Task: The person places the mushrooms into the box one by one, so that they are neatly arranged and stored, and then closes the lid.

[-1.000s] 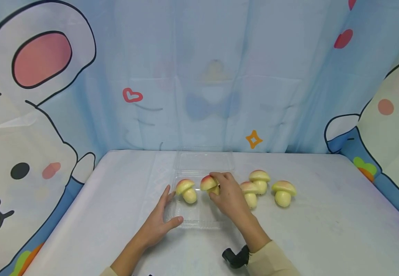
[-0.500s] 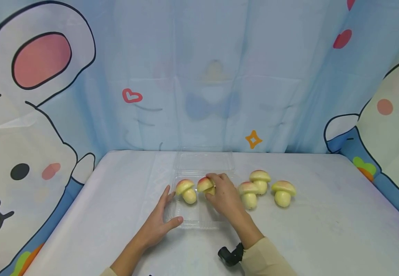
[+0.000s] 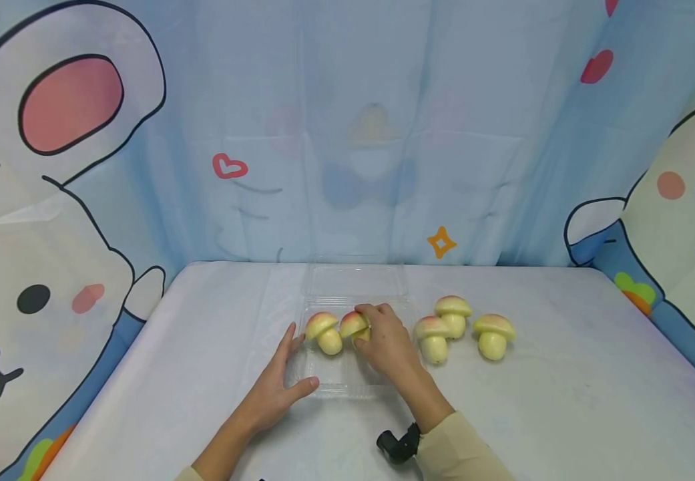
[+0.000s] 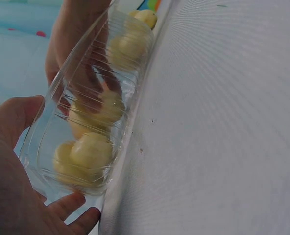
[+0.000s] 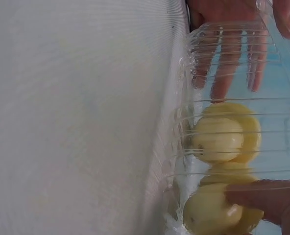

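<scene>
My right hand (image 3: 386, 344) pinches a toy mushroom (image 3: 352, 325) with a red-yellow cap and pale stem, inside a clear plastic box (image 3: 330, 389). Left of it, a similar mushroom (image 3: 330, 342) lies tilted in the same box, cap toward the upper left. My left hand (image 3: 270, 393) stays at the box's left side, thumb and fingers spread; in the left wrist view its thumb (image 4: 27, 108) meets the rim. Through the ribbed wall in the right wrist view, the right thumb (image 5: 262, 193) presses against the held mushroom (image 5: 208, 210).
Right of the box stand three more mushrooms: a near one (image 3: 434, 339), one behind it (image 3: 452, 315) and one farther right (image 3: 494, 337). The box's clear lid (image 3: 356, 280) lies folded back toward the printed curtain (image 3: 353, 220). White cloth covers the table (image 3: 563, 387).
The right hand has carried its mushroom left and slightly down, close beside the one in the box. The left hand and the other mushrooms hold their places.
</scene>
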`<control>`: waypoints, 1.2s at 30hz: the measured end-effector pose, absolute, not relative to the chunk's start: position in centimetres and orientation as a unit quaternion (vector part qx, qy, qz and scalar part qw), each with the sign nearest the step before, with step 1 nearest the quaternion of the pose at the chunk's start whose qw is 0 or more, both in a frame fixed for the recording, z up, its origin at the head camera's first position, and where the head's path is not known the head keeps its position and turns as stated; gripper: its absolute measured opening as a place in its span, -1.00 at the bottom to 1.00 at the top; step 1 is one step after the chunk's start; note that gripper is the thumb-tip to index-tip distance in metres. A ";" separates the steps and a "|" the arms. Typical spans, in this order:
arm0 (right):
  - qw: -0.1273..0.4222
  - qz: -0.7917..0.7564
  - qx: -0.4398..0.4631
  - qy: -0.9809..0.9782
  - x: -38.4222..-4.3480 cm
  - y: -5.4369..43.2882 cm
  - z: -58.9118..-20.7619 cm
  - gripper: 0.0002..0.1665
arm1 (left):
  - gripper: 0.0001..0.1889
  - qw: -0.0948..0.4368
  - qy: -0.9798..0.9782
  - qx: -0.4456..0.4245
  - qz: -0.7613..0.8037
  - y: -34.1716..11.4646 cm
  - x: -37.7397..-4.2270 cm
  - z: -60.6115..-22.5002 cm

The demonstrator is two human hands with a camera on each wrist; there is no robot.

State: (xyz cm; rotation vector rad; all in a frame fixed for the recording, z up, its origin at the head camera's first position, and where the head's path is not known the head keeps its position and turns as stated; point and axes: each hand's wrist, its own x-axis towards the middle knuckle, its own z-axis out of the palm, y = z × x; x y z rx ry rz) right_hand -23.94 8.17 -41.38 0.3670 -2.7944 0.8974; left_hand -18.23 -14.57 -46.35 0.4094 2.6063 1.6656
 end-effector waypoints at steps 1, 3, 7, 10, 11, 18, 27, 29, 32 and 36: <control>0.092 0.302 0.124 -0.941 -23.9 8.2 -41.4 -0.34 | 0.06 0.011 0.835 0.131 0.534 -14.6 -18.2 -46.3; 0.093 0.300 0.124 -0.941 -23.9 8.1 -41.4 -0.34 | 0.06 0.010 0.835 0.131 0.534 -14.6 -18.2 -46.3; 0.080 0.295 0.118 -0.945 -23.8 8.0 -41.3 -0.34 | 0.06 0.010 0.834 0.131 0.536 -14.6 -18.2 -46.3; 0.066 0.289 0.113 -0.948 -23.8 7.9 -41.1 -0.33 | 0.05 0.012 0.834 0.129 0.536 -14.6 -18.2 -46.3; 0.063 0.287 0.113 -0.949 -23.8 7.9 -41.1 -0.33 | 0.05 0.012 0.834 0.129 0.537 -14.6 -18.2 -46.3; 0.063 0.288 0.112 -0.949 -23.6 7.8 -41.1 -0.30 | 0.05 0.010 0.835 0.129 0.535 -14.6 -18.2 -46.3; 0.083 0.296 0.120 -0.944 -23.5 7.9 -41.0 -0.31 | 0.06 0.008 0.837 0.130 0.532 -14.5 -18.3 -46.4; 0.087 0.296 0.120 -0.944 -23.5 8.0 -41.0 -0.31 | 0.06 0.008 0.837 0.130 0.531 -14.5 -18.3 -46.4; 0.093 0.296 0.120 -0.943 -23.5 8.0 -40.9 -0.31 | 0.06 0.007 0.837 0.131 0.531 -14.6 -18.3 -46.4; 0.099 0.296 0.118 -0.943 -23.3 8.1 -40.6 -0.32 | 0.06 0.007 0.837 0.132 0.531 -14.6 -18.3 -46.4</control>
